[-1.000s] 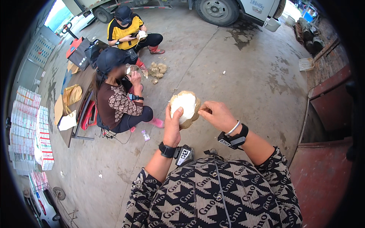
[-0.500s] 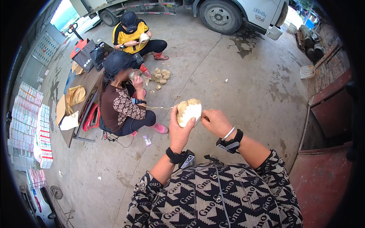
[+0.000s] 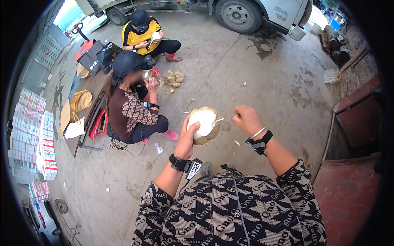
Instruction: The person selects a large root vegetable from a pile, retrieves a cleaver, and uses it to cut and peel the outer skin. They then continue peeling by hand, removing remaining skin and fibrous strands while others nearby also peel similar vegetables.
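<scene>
My left hand [image 3: 185,142] grips a partly peeled jicama [image 3: 203,123], with the thumb lying across its bare white flesh. A flap of tan skin [image 3: 210,137] hangs along its lower right side. A thin pale strip sticks out to the right. My right hand [image 3: 248,119] is off to the right, apart from the jicama, its fingers curled closed. Whatever may be between those fingertips is hidden. A small white scrap [image 3: 237,143] shows below the right hand.
Two people squat at the left: one in a brown top [image 3: 131,108], one in a yellow shirt [image 3: 141,39], each holding a pale root. Several jicamas [image 3: 174,78] lie on the concrete near them. A table [image 3: 84,135] stands left, a truck [image 3: 238,16] behind, a red metal panel [image 3: 349,197] right.
My right hand has pulled away from the jicama to the right. The jicama has turned so more white flesh faces up, and a skin flap now hangs from it.
</scene>
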### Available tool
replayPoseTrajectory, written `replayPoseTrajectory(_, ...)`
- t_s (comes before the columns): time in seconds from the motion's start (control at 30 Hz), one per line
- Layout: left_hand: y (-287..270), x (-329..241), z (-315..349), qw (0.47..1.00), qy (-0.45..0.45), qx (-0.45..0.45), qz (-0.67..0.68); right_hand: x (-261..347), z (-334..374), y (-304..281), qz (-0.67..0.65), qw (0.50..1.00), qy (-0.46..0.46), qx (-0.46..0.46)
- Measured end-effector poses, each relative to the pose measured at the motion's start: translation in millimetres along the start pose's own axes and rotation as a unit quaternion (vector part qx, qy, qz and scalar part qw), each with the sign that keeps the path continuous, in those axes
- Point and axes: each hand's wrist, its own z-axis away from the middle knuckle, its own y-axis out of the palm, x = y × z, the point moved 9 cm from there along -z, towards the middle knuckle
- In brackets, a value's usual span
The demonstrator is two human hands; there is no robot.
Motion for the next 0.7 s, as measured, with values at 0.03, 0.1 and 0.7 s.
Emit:
replayPoseTrajectory(0.03, -6, 6, 2, 0.999, -0.041, -0.011, -0.011, -9, 2, -5, 0.001, 1.000, 0.015, 0.001)
replayPoseTrajectory(0.1, -11, 12, 6, 0.996, -0.080, -0.021, 0.010, -27, 1, -10, 0.025, 0.996, 0.078, 0.020)
replayPoseTrajectory(0.7, 3, 23, 12, 0.995, -0.092, -0.030, -0.027, 73, 17, 15, 0.026, 0.981, -0.190, 0.005)
